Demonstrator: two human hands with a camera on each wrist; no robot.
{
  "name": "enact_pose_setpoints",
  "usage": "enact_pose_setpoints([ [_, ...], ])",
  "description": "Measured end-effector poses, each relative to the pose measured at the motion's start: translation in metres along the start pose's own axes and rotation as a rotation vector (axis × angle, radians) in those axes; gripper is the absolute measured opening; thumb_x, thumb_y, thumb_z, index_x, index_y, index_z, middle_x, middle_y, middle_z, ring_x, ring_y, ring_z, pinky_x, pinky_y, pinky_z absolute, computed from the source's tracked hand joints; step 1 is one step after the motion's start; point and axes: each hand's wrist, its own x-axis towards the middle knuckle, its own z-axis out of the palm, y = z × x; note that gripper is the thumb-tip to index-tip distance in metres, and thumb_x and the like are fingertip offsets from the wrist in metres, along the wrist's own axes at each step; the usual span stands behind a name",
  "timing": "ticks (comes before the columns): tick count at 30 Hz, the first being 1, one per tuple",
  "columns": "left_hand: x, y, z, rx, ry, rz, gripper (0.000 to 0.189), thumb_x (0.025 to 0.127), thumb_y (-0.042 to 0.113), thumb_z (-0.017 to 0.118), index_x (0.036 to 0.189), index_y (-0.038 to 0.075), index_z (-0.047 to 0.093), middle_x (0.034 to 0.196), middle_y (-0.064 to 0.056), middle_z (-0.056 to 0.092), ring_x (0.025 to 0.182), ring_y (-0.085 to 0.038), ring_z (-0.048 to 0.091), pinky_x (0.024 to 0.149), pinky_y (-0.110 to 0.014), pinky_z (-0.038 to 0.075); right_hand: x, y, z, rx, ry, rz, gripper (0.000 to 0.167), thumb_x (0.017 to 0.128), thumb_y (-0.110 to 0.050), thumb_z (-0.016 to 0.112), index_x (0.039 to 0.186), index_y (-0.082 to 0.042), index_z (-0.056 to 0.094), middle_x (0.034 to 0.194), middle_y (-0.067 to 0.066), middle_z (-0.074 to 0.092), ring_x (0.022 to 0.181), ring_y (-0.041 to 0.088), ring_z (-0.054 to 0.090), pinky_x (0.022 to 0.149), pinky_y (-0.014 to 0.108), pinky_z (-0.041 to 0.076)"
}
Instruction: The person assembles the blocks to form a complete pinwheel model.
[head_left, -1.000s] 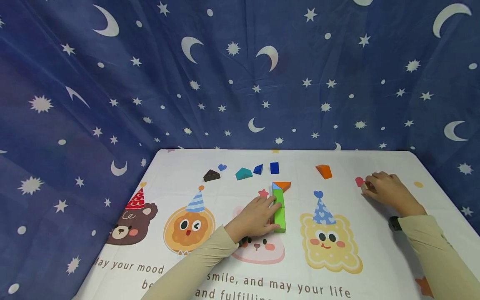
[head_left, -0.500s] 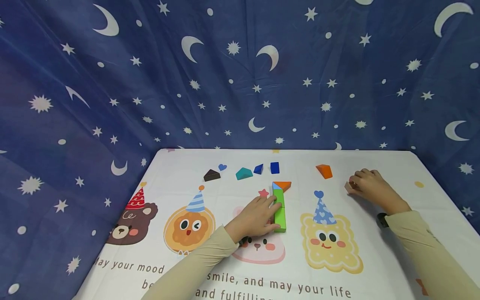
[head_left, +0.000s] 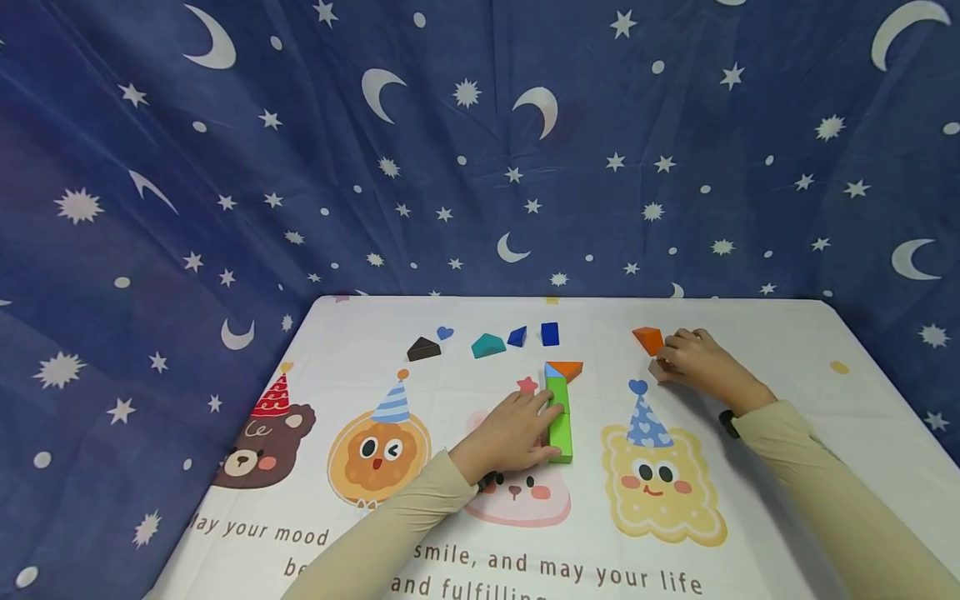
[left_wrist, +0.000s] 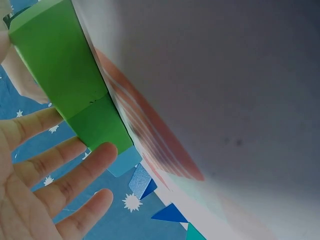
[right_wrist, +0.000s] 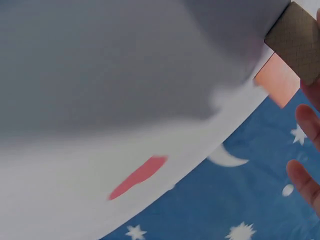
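Observation:
My left hand (head_left: 517, 433) rests beside two green blocks (head_left: 559, 421) laid end to end, its fingertips touching their side. In the left wrist view those fingers (left_wrist: 75, 185) are spread and fairly straight. A light blue triangular block (head_left: 553, 372) and an orange triangular block (head_left: 570, 369) meet the far end of the green blocks. My right hand (head_left: 701, 362) pinches a small brown block (head_left: 655, 371), partly hidden by the fingers. Just behind that block lies another orange block (head_left: 648, 340); in the right wrist view the brown block (right_wrist: 295, 42) shows a flat, square face.
Along the back of the table stand a dark brown block (head_left: 423, 349), a teal block (head_left: 488, 346), a blue triangular block (head_left: 517, 336) and a blue rectangular block (head_left: 550, 334). A starry blue curtain (head_left: 450, 192) hangs behind the printed white tablecloth (head_left: 787, 350).
My right hand has carried the brown block leftward across the table from the right side to the orange block. The left hand and the green blocks have stayed in place.

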Motion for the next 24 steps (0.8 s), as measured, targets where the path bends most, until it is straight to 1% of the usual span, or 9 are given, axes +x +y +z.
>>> enact_pose_setpoints([
  [5, 0.0, 0.0, 0.0, 0.002, 0.002, 0.0, 0.062, 0.09, 0.058, 0.046, 0.137, 0.019, 0.042, 0.138, -0.004, 0.045, 0.119, -0.017, 0.052, 0.108, -0.034, 0.037, 0.017, -0.009, 0.001, 0.002, 0.011, -0.05, 0.022, 0.066, -0.018, 0.083, 0.073, -0.011, 0.063, 0.073, 0.003, 0.059, 0.077, 0.025, 0.054, 0.071, 0.047, 0.046],
  [8, 0.0, 0.0, 0.0, 0.0, -0.002, -0.004, 0.062, 0.09, 0.058, 0.046, 0.137, 0.018, 0.041, 0.139, -0.005, 0.045, 0.119, -0.017, 0.051, 0.109, -0.034, 0.037, 0.028, -0.014, 0.002, -0.006, 0.016, -0.087, 0.022, 0.066, -0.018, 0.083, 0.075, -0.011, 0.064, 0.075, 0.003, 0.062, 0.081, 0.025, 0.055, 0.073, 0.047, 0.047],
  [13, 0.001, 0.0, 0.0, -0.001, -0.007, -0.005, 0.062, 0.09, 0.058, 0.046, 0.138, 0.018, 0.041, 0.139, -0.005, 0.045, 0.12, -0.018, 0.051, 0.109, -0.035, 0.036, 0.047, -0.021, 0.007, -0.026, 0.042, -0.15, 0.023, 0.065, -0.019, 0.084, 0.074, -0.011, 0.065, 0.072, 0.001, 0.059, 0.075, 0.021, 0.053, 0.072, 0.043, 0.047],
  [15, 0.001, 0.0, 0.0, -0.003, -0.01, -0.004, 0.062, 0.09, 0.058, 0.046, 0.138, 0.018, 0.041, 0.139, -0.005, 0.045, 0.12, -0.018, 0.051, 0.109, -0.035, 0.036, 0.054, -0.023, 0.008, -0.035, 0.042, -0.163, 0.021, 0.066, -0.019, 0.083, 0.074, -0.011, 0.065, 0.072, 0.001, 0.059, 0.074, 0.02, 0.052, 0.071, 0.042, 0.046],
  [18, 0.001, 0.0, 0.0, -0.004, -0.019, -0.005, 0.062, 0.091, 0.058, 0.046, 0.138, 0.019, 0.041, 0.139, -0.005, 0.044, 0.12, -0.018, 0.051, 0.109, -0.035, 0.036, 0.066, -0.027, 0.008, -0.046, 0.009, -0.163, 0.016, 0.07, -0.017, 0.08, 0.077, -0.011, 0.067, 0.073, 0.002, 0.061, 0.075, 0.021, 0.054, 0.072, 0.042, 0.047],
  [22, 0.001, 0.0, 0.0, -0.002, -0.029, -0.006, 0.062, 0.091, 0.058, 0.045, 0.139, 0.019, 0.04, 0.14, -0.005, 0.044, 0.12, -0.018, 0.051, 0.109, -0.035, 0.036, 0.08, -0.032, 0.008, -0.054, -0.042, -0.158, 0.014, 0.074, -0.019, 0.078, 0.08, -0.011, 0.068, 0.076, 0.002, 0.063, 0.077, 0.021, 0.056, 0.074, 0.043, 0.048],
  [24, 0.001, -0.001, -0.001, 0.004, -0.031, -0.004, 0.063, 0.091, 0.059, 0.044, 0.138, 0.019, 0.04, 0.14, -0.005, 0.044, 0.12, -0.018, 0.051, 0.109, -0.035, 0.036, 0.086, -0.033, 0.009, -0.054, -0.059, -0.159, 0.014, 0.075, -0.02, 0.078, 0.08, -0.011, 0.068, 0.077, 0.002, 0.064, 0.077, 0.021, 0.056, 0.075, 0.043, 0.048],
])
